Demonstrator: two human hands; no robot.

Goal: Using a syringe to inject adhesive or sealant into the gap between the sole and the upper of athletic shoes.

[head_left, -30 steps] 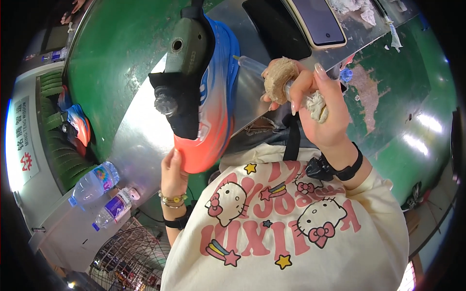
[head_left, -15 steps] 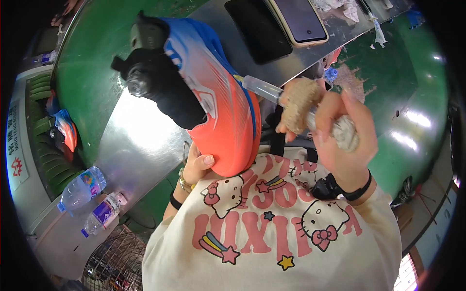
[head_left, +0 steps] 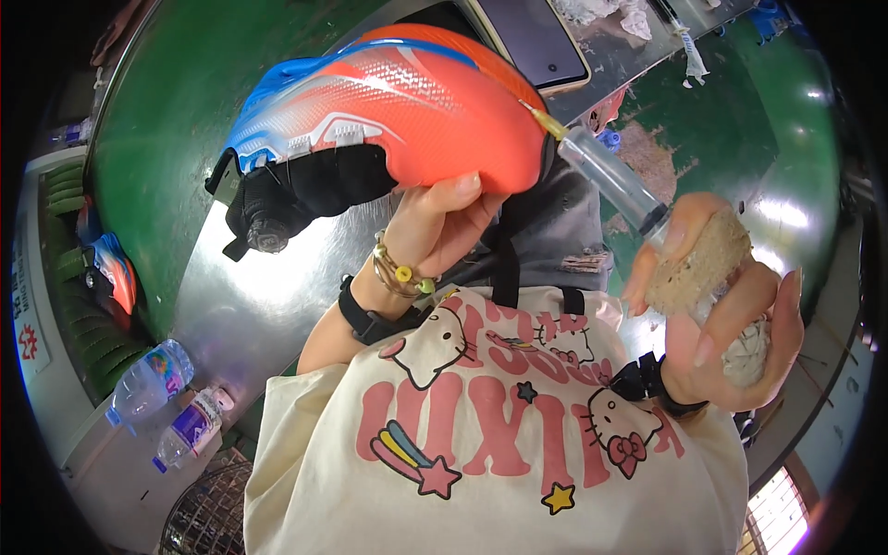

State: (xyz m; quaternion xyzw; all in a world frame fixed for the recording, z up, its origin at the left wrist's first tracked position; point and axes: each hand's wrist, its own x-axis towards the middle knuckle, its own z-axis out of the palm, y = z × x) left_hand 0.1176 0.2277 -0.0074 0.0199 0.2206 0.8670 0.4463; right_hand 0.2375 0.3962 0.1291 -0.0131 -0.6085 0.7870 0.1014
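Note:
My left hand (head_left: 453, 217) grips the toe end of a sneaker (head_left: 444, 120), its thumb pressed on the orange upper. The shoe fades from orange through white to blue at the heel, and its black collar with a round dial tilts toward me. In my right hand (head_left: 731, 324) is a clear syringe (head_left: 615, 176) with a yellow needle tip, which meets the seam between upper and sole near the toe. A tan porous sponge piece (head_left: 698, 264) and a whitish wad (head_left: 747, 353) are wrapped about the syringe's back end, within my right fingers.
A phone (head_left: 536, 42) in a pale case lies on the metal table (head_left: 231, 268) behind the shoe. White scraps and another syringe (head_left: 689, 55) lie at its far right. Two plastic bottles (head_left: 153, 375) stand at the left. Another similar shoe (head_left: 116, 273) rests on a green conveyor (head_left: 74, 314).
The shoe has turned from toe-down to lying sideways, toe to the right. My right hand has moved right and down, the syringe still at the shoe's sole edge.

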